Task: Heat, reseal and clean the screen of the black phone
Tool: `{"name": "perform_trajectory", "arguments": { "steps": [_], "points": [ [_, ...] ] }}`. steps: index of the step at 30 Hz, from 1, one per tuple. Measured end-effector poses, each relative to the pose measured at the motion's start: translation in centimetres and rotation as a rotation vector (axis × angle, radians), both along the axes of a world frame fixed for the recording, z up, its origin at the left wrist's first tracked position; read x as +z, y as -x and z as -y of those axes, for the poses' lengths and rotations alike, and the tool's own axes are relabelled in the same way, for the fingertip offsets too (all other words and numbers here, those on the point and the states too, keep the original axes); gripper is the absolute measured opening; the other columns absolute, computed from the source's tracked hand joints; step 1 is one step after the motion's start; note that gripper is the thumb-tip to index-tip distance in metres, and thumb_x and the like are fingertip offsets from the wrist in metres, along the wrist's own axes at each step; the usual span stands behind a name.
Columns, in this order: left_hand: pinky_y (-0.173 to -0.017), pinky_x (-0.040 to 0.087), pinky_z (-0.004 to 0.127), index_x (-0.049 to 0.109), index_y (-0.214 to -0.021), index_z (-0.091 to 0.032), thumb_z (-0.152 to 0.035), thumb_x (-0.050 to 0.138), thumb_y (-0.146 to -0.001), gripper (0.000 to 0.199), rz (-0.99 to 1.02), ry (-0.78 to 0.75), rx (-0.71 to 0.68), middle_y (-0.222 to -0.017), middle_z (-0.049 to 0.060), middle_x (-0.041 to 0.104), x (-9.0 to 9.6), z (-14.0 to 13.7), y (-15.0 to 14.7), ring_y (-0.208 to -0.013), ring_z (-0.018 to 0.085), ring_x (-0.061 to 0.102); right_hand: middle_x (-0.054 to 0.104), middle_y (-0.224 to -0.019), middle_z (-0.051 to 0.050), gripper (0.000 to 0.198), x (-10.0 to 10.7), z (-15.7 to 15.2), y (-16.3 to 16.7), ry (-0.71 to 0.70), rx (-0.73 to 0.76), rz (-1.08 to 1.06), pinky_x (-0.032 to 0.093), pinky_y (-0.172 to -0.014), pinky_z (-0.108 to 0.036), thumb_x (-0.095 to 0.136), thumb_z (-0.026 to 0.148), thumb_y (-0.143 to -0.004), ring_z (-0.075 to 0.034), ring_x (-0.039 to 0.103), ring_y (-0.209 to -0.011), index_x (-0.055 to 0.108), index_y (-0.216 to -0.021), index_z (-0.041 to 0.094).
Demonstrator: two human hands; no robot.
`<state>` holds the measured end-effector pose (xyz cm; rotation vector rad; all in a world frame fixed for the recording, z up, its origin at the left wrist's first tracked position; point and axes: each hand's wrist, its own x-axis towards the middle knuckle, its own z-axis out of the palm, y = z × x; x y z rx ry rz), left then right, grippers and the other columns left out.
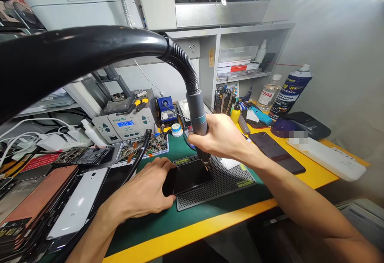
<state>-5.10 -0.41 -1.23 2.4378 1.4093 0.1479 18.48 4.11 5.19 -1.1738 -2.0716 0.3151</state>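
My right hand point(217, 135) is wrapped round the grey handle of a hot air gun point(196, 105), whose metal nozzle points down at the right end of a black smartphone point(192, 177). My left hand point(150, 187) grips the phone's left end, thumb at the near edge and fingers at the far edge. The phone lies on a grey perforated mat point(222, 185) over a green work mat point(132, 231). A white piece of paper or cloth point(229, 163) rests on the perforated mat, partly behind my right wrist.
A thick black hose arches over the bench from the left. A rework station point(126, 123) with a lit display stands at the back left. Phone parts point(78, 203) are stacked at left. A dark phone point(277, 153), a spray can point(291, 91) and a white case point(327, 159) sit at right.
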Motion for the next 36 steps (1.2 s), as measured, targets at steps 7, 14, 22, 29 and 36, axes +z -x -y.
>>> {"name": "perform_trajectory", "arguments": {
  "steps": [7, 14, 22, 29, 36],
  "points": [
    [-0.11, 0.045, 0.042, 0.056, -0.123, -0.026, -0.031, 0.065, -0.073, 0.051, 0.009, -0.011, -0.01, -0.124, 0.007, 0.061, 0.1, 0.1, 0.1, -0.126, 0.029, 0.053, 0.041, -0.052, 0.007, 0.029, 0.1, 0.2, 0.2, -0.008, -0.007, -0.022, 0.024, -0.049, -0.027, 0.061, 0.033, -0.074, -0.01, 0.035, -0.051, 0.038, -0.06, 0.022],
    [-0.105, 0.047, 0.041, 0.059, -0.117, -0.026, -0.035, 0.067, -0.075, 0.043, 0.044, -0.039, -0.004, -0.119, 0.006, 0.062, 0.3, 0.2, -0.4, -0.121, 0.03, 0.056, 0.04, -0.055, 0.007, 0.029, 0.2, 0.4, 0.2, 0.032, 0.007, -0.026, 0.024, -0.049, -0.027, 0.06, 0.032, -0.074, -0.011, 0.035, -0.053, 0.036, -0.061, 0.023],
    [-0.101, 0.047, 0.048, 0.063, -0.117, -0.028, -0.054, 0.07, -0.08, 0.046, 0.066, -0.079, 0.029, -0.113, 0.007, 0.06, -0.5, -0.1, -2.1, -0.113, 0.032, 0.057, 0.037, -0.055, 0.007, 0.032, -0.4, 0.3, 0.0, 0.01, 0.006, -0.038, 0.025, -0.049, -0.027, 0.061, 0.031, -0.074, -0.011, 0.032, -0.053, 0.033, -0.061, 0.022],
    [-0.1, 0.046, 0.051, 0.06, -0.122, -0.024, -0.052, 0.072, -0.079, 0.052, 0.089, -0.139, 0.003, -0.116, 0.01, 0.058, -1.4, -0.2, -3.0, -0.112, 0.032, 0.055, 0.04, -0.054, 0.007, 0.03, -0.3, 0.2, -0.2, -0.002, 0.007, -0.04, 0.026, -0.049, -0.026, 0.062, 0.031, -0.074, -0.011, 0.034, -0.053, 0.036, -0.061, 0.022],
    [-0.1, 0.047, 0.052, 0.06, -0.12, -0.023, -0.048, 0.071, -0.08, 0.048, 0.119, -0.173, -0.021, -0.121, 0.011, 0.057, -2.0, -0.2, -3.0, -0.112, 0.033, 0.055, 0.04, -0.054, 0.007, 0.03, -0.3, 0.4, 0.0, -0.026, 0.007, -0.042, 0.025, -0.049, -0.027, 0.062, 0.031, -0.074, -0.011, 0.034, -0.053, 0.036, -0.061, 0.022]
  ]
}}
